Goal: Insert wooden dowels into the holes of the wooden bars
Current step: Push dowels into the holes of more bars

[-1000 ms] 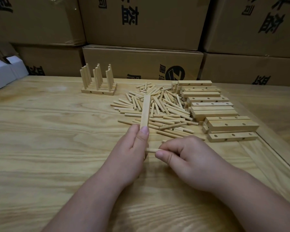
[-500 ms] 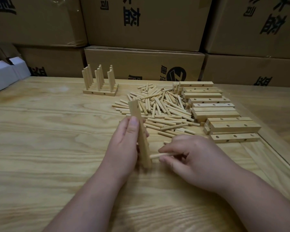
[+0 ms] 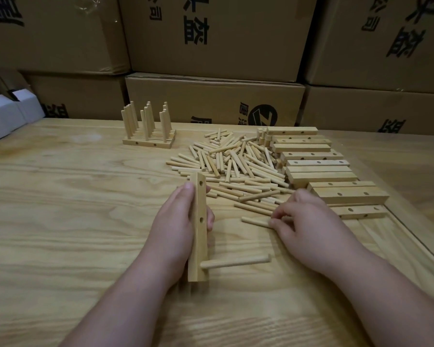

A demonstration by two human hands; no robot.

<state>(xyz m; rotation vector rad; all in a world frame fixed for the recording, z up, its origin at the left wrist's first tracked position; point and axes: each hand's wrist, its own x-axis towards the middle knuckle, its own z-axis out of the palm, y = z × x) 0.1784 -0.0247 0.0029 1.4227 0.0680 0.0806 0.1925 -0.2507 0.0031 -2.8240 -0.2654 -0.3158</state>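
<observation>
A big wooden table [image 3: 60,221] with wavy grain. In the middle, a loose pile of little dowels [image 3: 236,166]. Just right of the pile, plain bars with holes [image 3: 321,169], lying flat. Far left of the pile, finished bars [image 3: 148,141] with sticks standing up. At the far left edge, white boxes [image 3: 3,116].

I have one view only, a wide-angle head camera looking forward and down from close above the tabletop [image 3: 60,221], both hands near the bottom, stacked cardboard boxes [image 3: 211,33] behind.
</observation>
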